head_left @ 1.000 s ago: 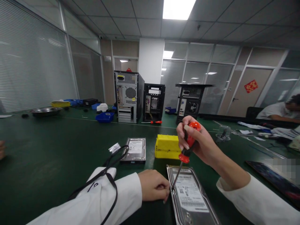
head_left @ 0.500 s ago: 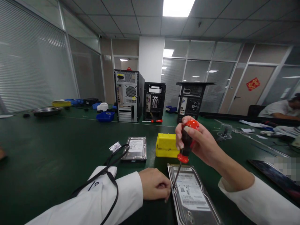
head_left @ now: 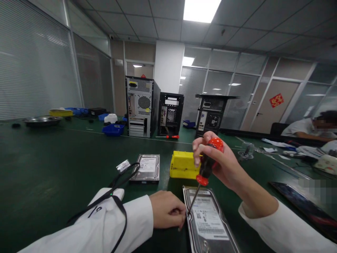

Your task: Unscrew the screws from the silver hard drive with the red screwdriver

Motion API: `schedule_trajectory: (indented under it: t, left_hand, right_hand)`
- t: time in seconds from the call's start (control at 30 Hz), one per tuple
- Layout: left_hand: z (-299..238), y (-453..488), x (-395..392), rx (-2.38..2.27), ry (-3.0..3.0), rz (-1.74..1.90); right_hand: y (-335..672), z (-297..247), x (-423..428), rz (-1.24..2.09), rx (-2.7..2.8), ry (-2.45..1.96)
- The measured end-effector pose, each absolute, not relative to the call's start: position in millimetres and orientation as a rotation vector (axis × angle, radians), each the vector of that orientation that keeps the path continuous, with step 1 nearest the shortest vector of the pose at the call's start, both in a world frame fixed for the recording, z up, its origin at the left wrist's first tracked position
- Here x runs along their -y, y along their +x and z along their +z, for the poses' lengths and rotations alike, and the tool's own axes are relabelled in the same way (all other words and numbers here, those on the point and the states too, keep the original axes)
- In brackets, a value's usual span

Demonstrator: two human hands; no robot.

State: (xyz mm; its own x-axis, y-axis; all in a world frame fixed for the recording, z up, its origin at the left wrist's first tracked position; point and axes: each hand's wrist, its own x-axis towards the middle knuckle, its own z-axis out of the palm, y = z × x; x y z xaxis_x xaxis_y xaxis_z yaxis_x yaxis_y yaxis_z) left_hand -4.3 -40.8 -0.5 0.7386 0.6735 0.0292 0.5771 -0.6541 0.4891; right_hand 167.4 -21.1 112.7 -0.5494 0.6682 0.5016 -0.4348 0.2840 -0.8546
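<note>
My right hand (head_left: 219,158) is wrapped round the red and black handle of a screwdriver (head_left: 207,165). The screwdriver leans, and its tip meets the left edge of a silver hard drive (head_left: 209,219) that lies label up in front of me. Beside that same edge, close to the tip, my left hand (head_left: 168,209) rests with its fingers curled in; whatever they may hold is hidden. A second hard drive (head_left: 146,168) lies farther off to the left. Behind the near drive sits a yellow bin (head_left: 184,164).
Three computer cases (head_left: 142,105) stand at the back of the green table (head_left: 65,168). Another screwdriver (head_left: 172,137) lies before them. A blue bin (head_left: 113,129) and a metal dish (head_left: 42,121) are left; a dark flat panel (head_left: 297,200) is right. A black cord (head_left: 122,211) crosses my left sleeve. Another person sits far right.
My view has swung slightly to the right, so things sit farther left. The fingers of my right hand have shifted on the handle; the screwdriver tip remains at the drive's left edge.
</note>
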Motion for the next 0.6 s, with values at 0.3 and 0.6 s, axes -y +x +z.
schedule_trajectory:
  t: [0.3,0.6]
  left_hand:
    - [1.7,-4.9,42.5,-0.949,2.463,0.298]
    - [9.0,-3.9,45.2,-0.991,2.442,0.357]
  right_hand:
    - [170.5,115.2,21.0,1.564,1.587,-0.184]
    - [167.7,109.7,17.4,1.524,1.603,-0.14]
